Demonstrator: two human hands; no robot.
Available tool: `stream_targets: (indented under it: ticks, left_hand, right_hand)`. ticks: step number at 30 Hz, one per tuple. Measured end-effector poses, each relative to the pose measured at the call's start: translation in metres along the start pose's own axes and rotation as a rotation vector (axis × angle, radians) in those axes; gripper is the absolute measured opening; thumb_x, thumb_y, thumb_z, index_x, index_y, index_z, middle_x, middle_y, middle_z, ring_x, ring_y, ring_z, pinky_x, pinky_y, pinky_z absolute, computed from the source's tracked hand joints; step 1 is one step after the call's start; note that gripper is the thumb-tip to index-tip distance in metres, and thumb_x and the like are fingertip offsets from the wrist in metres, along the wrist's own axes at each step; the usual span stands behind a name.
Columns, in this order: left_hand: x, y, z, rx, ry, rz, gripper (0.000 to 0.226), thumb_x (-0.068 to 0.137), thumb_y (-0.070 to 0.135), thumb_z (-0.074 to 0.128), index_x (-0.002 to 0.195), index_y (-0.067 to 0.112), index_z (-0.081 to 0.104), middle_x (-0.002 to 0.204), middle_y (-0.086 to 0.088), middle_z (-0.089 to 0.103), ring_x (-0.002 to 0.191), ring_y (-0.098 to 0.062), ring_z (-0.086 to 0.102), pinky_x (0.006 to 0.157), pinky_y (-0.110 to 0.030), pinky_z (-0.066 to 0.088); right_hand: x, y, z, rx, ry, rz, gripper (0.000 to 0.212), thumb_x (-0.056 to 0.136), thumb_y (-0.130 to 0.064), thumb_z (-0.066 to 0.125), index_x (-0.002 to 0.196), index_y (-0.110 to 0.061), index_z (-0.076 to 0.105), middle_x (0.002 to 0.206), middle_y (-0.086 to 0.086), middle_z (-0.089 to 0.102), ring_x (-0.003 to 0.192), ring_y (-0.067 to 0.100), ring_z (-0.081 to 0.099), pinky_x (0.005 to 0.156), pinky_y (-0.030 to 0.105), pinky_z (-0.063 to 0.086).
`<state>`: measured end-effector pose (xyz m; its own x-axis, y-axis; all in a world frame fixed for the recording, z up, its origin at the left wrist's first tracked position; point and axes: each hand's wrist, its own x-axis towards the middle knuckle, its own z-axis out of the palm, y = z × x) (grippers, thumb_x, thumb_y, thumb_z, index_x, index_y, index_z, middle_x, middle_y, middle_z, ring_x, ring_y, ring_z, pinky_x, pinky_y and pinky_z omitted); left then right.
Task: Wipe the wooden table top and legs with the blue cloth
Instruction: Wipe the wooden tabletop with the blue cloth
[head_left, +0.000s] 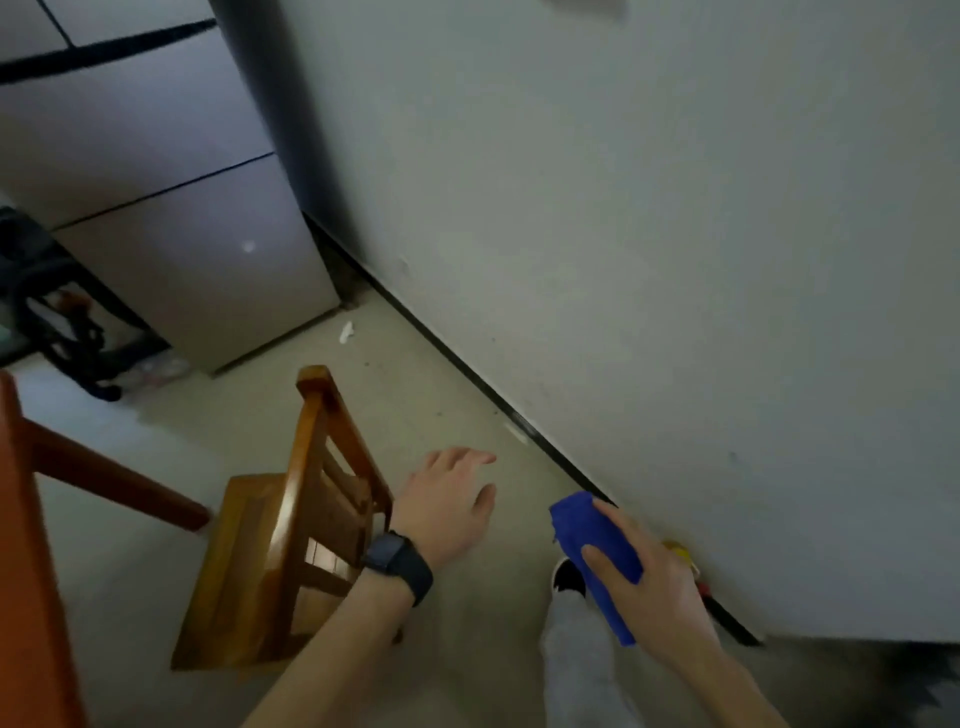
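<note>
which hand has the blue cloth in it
The right hand grips the blue cloth, fingers curled over it. The left hand, the one with the black watch on its wrist, is spread open and holds nothing.

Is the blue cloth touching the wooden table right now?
No, the right hand holds the blue cloth near the wall, apart from the wooden table.

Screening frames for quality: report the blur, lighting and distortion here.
Head view: soft throughout, most smeared at the table edge and fridge; dim, flat light, faint sheen on the chair; wide-angle lens leans the wall; blue cloth in the right hand is legible.
</note>
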<state>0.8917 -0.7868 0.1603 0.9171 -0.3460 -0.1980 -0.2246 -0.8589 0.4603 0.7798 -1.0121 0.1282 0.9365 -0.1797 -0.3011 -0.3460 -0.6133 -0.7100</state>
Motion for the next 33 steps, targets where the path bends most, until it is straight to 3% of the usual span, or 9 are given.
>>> stream_targets:
  ticks: [1, 5, 11, 14, 22, 27, 33]
  left_hand:
    - [0.023, -0.004, -0.008, 0.046, 0.017, -0.033, 0.042, 0.1, 0.039, 0.043, 0.142, 0.034, 0.042, 0.146, 0.009, 0.043, 0.135, -0.016, 0.037, 0.111, -0.039, 0.035]
    - [0.111, -0.026, -0.038, 0.174, 0.098, -0.171, 0.044, 0.1, 0.041, 0.041, 0.144, 0.037, 0.04, 0.148, 0.009, 0.043, 0.138, -0.017, 0.034, 0.114, -0.039, 0.026]
    - [0.182, -0.07, -0.106, 0.14, 0.215, -0.512, 0.042, 0.1, 0.043, 0.042, 0.142, 0.04, 0.04, 0.151, 0.007, 0.038, 0.14, -0.017, 0.032, 0.116, -0.042, 0.026]
    - [0.188, -0.102, -0.134, 0.097, 0.312, -0.688, 0.042, 0.1, 0.044, 0.041, 0.142, 0.039, 0.041, 0.147, 0.008, 0.043, 0.136, -0.016, 0.037, 0.113, -0.04, 0.031]
    - [0.185, -0.226, -0.146, -0.175, 0.513, -1.111, 0.038, 0.1, 0.045, 0.043, 0.137, 0.037, 0.048, 0.139, 0.006, 0.051, 0.122, -0.014, 0.05, 0.098, -0.033, 0.047]
    - [0.191, -0.294, -0.157, -0.315, 0.538, -1.286, 0.039, 0.099, 0.047, 0.042, 0.136, 0.036, 0.049, 0.138, 0.005, 0.053, 0.118, -0.016, 0.054, 0.094, -0.035, 0.051]
    - [0.201, -0.339, -0.184, -0.431, 0.66, -1.418, 0.039, 0.098, 0.047, 0.043, 0.135, 0.036, 0.049, 0.137, 0.007, 0.053, 0.12, -0.014, 0.052, 0.098, -0.036, 0.048]
  right_hand:
    - [0.03, -0.006, -0.005, -0.006, -0.012, -0.028, 0.053, 0.094, -0.05, 0.054, 0.144, -0.046, 0.037, 0.124, -0.018, 0.058, 0.098, -0.005, 0.057, 0.085, 0.011, 0.046]
    - [0.158, -0.036, -0.028, -0.005, -0.09, -0.173, 0.058, 0.09, -0.057, 0.051, 0.146, -0.045, 0.037, 0.14, -0.017, 0.051, 0.121, 0.007, 0.053, 0.104, 0.034, 0.047]
    - [0.322, -0.134, -0.05, -0.133, -0.252, -0.468, 0.055, 0.095, -0.048, 0.053, 0.147, -0.043, 0.036, 0.13, -0.026, 0.047, 0.114, -0.002, 0.049, 0.102, 0.024, 0.043]
    - [0.387, -0.199, -0.039, -0.151, -0.337, -0.588, 0.056, 0.095, -0.047, 0.055, 0.147, -0.039, 0.037, 0.128, -0.023, 0.048, 0.112, 0.0, 0.051, 0.1, 0.026, 0.046]
    - [0.502, -0.35, 0.082, -0.252, -0.628, -0.875, 0.054, 0.095, -0.048, 0.054, 0.145, -0.049, 0.033, 0.128, -0.023, 0.051, 0.107, 0.0, 0.053, 0.093, 0.023, 0.044]
    - [0.537, -0.424, 0.165, -0.343, -0.835, -0.962, 0.054, 0.094, -0.052, 0.054, 0.144, -0.05, 0.034, 0.133, -0.026, 0.048, 0.113, -0.003, 0.051, 0.098, 0.025, 0.044]
    - [0.555, -0.502, 0.254, -0.348, -1.044, -1.032, 0.055, 0.094, -0.042, 0.061, 0.144, -0.042, 0.039, 0.134, -0.027, 0.047, 0.117, -0.007, 0.046, 0.093, 0.013, 0.034]
